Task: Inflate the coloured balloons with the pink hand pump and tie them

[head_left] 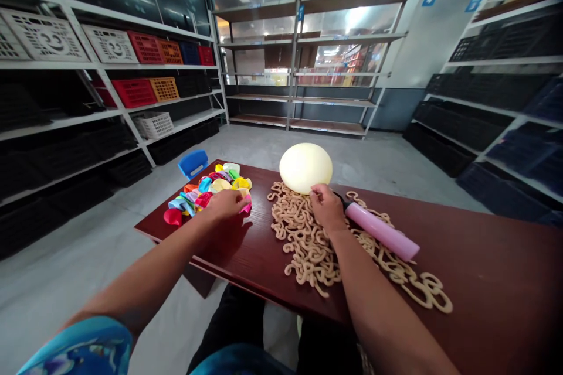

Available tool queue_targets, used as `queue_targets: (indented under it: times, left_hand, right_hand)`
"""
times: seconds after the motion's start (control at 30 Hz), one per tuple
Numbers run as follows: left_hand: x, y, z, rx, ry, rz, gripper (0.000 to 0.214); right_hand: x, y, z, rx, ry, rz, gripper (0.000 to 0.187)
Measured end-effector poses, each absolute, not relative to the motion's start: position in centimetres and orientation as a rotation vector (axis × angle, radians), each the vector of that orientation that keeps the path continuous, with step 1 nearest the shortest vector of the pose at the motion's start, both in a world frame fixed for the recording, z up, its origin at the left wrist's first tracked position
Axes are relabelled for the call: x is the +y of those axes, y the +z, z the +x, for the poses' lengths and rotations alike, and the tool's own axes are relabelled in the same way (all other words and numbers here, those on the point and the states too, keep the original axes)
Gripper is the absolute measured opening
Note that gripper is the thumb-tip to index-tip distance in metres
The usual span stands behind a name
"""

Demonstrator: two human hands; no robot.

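Observation:
An inflated pale yellow balloon (305,167) stands above the far end of a heap of tan, curly, tube-like strands (303,234). At the balloon's lower right edge, my right hand (326,206) has its fingers closed on its neck, which they mostly hide. Just right of that hand, a pink hand pump (382,231) with a black end lies across the strands. My left hand (226,204) is at the right edge of a pile of limp, many-coloured balloons (204,187). Its fingers are pinched together at a pink balloon (247,205).
The dark red-brown table (475,246) spreads before me. Behind its left corner is a blue chair back (193,163). Racks holding crates (147,48) line the left, dark bins (488,105) fill shelves at right, and a metal rack (294,70) stands at the back.

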State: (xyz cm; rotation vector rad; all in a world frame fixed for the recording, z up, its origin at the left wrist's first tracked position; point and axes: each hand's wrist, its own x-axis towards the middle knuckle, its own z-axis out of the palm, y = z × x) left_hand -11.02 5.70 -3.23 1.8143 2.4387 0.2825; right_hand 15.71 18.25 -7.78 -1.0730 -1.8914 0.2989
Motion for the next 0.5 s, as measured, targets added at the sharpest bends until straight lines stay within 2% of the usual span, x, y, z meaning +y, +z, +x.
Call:
queue_targets:
  times: [0.13, 0.3, 0.37, 0.5]
  left_hand:
    - [6.1, -4.3, -8.8, 2.488, 0.178, 1.818, 0.048]
    - [5.7, -4.2, -8.6, 2.585, 0.065, 1.897, 0.064]
    - [5.3, -4.1, -8.9, 2.555, 0.007, 1.931, 0.056]
    - [5.3, -3.8, -9.7, 2.468, 0.008, 2.002, 0.027]
  right_hand:
    - [17.8, -7.3, 15.8, -2.022, 0.236, -0.982, 0.017]
    - [17.2, -6.9, 15.8, -2.247, 0.208, -0.896, 0.021]
    - [17.2, -7.0, 15.7, -2.304, 0.178, -0.94, 0.028]
    - [17.6, -7.6, 15.8, -2.312, 0.071, -1.058, 0.054]
